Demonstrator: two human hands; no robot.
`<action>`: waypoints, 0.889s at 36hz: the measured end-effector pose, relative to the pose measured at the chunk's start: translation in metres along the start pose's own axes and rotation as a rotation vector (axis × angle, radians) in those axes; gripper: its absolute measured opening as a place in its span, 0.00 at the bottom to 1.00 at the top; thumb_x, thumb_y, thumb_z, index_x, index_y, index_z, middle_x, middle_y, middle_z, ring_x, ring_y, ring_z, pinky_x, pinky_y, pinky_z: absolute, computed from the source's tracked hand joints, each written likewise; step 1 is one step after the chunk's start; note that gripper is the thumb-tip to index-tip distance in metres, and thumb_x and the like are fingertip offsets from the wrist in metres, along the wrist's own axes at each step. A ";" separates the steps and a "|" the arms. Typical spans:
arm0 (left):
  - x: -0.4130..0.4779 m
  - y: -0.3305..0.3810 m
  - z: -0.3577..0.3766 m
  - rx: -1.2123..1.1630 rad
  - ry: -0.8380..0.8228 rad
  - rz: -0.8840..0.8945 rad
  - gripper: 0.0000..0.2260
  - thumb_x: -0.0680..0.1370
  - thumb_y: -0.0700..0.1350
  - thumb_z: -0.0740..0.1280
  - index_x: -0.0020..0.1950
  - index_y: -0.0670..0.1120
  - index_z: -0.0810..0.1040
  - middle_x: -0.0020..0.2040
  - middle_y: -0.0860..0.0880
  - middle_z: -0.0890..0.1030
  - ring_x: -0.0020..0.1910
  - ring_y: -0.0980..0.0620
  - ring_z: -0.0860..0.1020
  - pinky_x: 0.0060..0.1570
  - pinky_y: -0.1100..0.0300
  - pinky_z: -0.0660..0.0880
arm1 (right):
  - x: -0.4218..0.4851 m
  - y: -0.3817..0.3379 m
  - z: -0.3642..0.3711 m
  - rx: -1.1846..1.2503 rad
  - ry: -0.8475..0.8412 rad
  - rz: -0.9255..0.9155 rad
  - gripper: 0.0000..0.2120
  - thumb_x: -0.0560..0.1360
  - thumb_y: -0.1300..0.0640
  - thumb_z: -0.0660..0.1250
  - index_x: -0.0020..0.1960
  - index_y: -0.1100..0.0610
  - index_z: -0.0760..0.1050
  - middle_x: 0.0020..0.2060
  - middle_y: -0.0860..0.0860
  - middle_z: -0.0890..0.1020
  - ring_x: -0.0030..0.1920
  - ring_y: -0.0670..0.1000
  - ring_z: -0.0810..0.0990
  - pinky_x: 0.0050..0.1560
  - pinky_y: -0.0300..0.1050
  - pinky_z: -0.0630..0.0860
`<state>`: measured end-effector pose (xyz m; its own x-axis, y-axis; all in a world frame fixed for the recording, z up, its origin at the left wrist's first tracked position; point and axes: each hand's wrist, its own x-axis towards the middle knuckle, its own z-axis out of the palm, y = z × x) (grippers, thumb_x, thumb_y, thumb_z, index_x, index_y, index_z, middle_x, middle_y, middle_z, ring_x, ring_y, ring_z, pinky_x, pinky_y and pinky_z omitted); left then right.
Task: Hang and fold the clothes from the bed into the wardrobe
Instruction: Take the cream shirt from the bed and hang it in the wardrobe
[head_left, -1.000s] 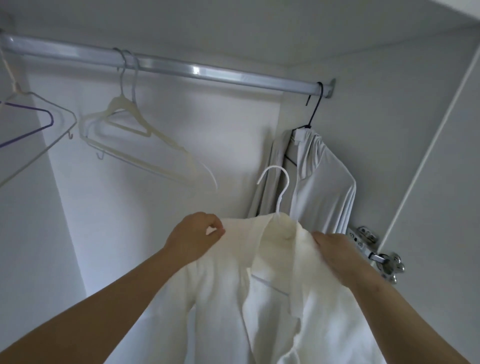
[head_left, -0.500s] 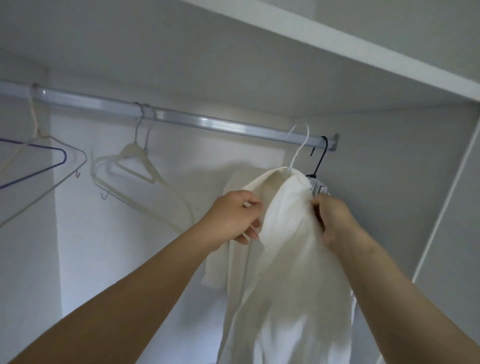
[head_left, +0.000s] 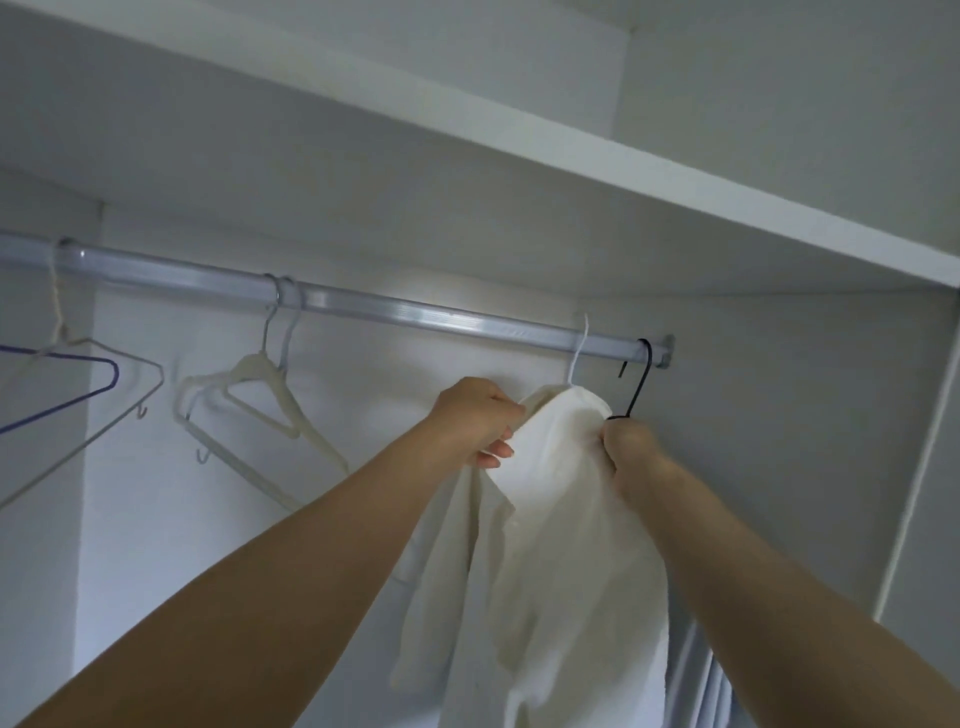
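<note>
A white shirt hangs from a white hanger whose hook crosses the silver wardrobe rail near its right end. My left hand grips the shirt's left shoulder, and my right hand grips its right shoulder. Both arms reach up into the wardrobe. A black hanger hook sits on the rail just right of the white hook; its grey garment shows only as a strip behind the shirt.
Two cream hangers hang bare at the rail's middle. At the far left hang a purple hanger and a pale wire one. A white shelf runs above the rail; the wardrobe's side wall is close on the right.
Both hands lifted the shirt on its hanger from chest height to the rail. The white hook now crosses the rail beside the black one, and the grey garment is mostly hidden.
</note>
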<state>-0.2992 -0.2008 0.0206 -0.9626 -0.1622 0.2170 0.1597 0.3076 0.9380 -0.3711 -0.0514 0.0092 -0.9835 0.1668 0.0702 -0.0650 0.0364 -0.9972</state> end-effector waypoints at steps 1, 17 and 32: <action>0.001 -0.002 0.000 0.010 -0.006 0.003 0.03 0.77 0.44 0.66 0.45 0.46 0.76 0.37 0.48 0.77 0.28 0.55 0.77 0.27 0.64 0.75 | 0.006 0.004 0.002 0.047 0.008 0.019 0.18 0.79 0.67 0.51 0.68 0.71 0.64 0.65 0.64 0.72 0.49 0.53 0.74 0.62 0.51 0.70; 0.018 -0.025 0.010 0.002 -0.002 -0.054 0.05 0.77 0.40 0.61 0.46 0.45 0.76 0.36 0.48 0.78 0.27 0.54 0.77 0.27 0.66 0.73 | 0.024 0.030 -0.007 -0.187 -0.022 0.039 0.12 0.80 0.63 0.54 0.57 0.61 0.73 0.35 0.53 0.72 0.38 0.54 0.72 0.42 0.43 0.74; 0.003 -0.025 0.031 -0.140 -0.046 0.024 0.05 0.76 0.42 0.63 0.40 0.47 0.76 0.34 0.49 0.78 0.26 0.54 0.77 0.27 0.66 0.71 | -0.020 0.016 -0.035 -0.252 0.078 -0.257 0.12 0.75 0.64 0.61 0.33 0.57 0.68 0.28 0.51 0.68 0.29 0.49 0.65 0.30 0.41 0.61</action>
<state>-0.3131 -0.1801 -0.0102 -0.9667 -0.1120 0.2300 0.2085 0.1760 0.9621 -0.3462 -0.0193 -0.0077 -0.9238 0.1950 0.3294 -0.2555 0.3266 -0.9100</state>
